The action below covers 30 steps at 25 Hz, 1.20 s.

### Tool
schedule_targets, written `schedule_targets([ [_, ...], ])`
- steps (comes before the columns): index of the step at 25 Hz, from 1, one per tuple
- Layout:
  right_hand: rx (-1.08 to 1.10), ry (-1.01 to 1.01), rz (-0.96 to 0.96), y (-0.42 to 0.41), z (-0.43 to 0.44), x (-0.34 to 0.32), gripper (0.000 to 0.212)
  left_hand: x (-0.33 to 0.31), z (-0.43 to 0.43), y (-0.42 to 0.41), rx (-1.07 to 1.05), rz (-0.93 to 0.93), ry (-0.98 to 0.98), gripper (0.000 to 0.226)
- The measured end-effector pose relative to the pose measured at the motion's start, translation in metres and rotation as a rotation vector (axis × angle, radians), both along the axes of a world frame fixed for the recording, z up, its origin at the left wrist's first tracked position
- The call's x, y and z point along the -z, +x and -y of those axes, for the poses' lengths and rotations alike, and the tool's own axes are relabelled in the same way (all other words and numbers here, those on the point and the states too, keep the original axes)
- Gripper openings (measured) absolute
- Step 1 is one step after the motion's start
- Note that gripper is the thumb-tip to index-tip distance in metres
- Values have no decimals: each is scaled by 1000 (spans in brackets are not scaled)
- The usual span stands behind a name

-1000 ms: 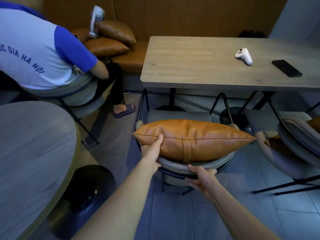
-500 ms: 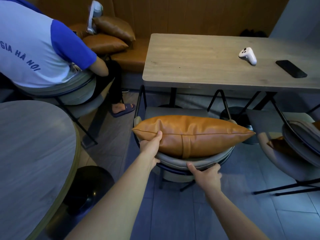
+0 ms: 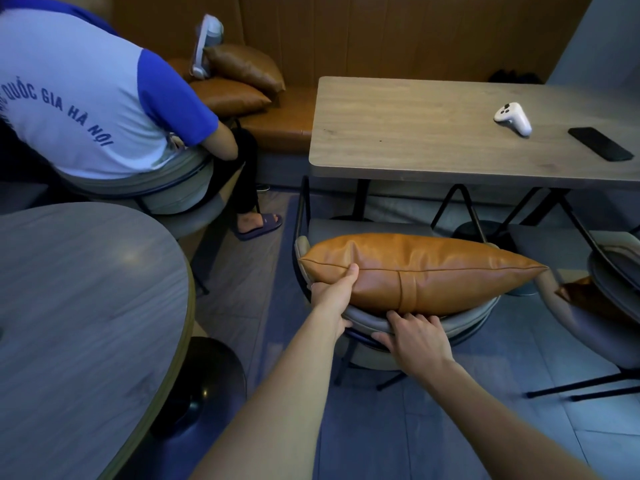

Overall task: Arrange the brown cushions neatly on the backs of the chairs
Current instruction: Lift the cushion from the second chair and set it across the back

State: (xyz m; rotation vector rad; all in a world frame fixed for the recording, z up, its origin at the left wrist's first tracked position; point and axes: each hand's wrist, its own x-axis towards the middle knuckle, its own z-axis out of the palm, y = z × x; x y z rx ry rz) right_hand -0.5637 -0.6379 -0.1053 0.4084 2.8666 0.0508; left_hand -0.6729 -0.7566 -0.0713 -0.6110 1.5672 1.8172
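Observation:
A brown leather cushion point(image 3: 436, 271) lies lengthwise along the curved grey back of the chair point(image 3: 464, 320) in front of me. My left hand point(image 3: 334, 294) grips the cushion's left end, thumb on top along the seam. My right hand point(image 3: 417, 336) holds the padded chair back just under the cushion, fingers over the top edge and touching the cushion's underside. Two more brown cushions point(image 3: 239, 81) are stacked on the bench at the back. Another brown cushion point(image 3: 588, 292) shows partly on the chair at the right.
A rectangular wooden table point(image 3: 415, 133) stands behind the chair, with a white controller point(image 3: 512, 117) and a black phone point(image 3: 601, 143) on it. A round table point(image 3: 79, 323) fills the left. A seated person in a white and blue shirt point(image 3: 86, 98) is at the upper left.
My right hand has slid up onto the top of the chair back under the cushion. The left hand keeps its hold on the cushion's left end; the cushion has barely shifted.

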Motion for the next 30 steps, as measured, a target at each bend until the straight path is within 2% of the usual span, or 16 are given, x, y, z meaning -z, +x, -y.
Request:
schedule_targets([
  [7, -27, 11, 86, 14, 4, -5, 50, 0, 8, 17, -4, 36, 30, 105],
  [17, -70, 36, 77, 19, -13, -1, 51, 4, -11, 17, 33, 59, 17, 95],
  [30, -52, 51, 109, 19, -21, 4, 50, -2, -8, 16, 102, 50, 81, 106],
])
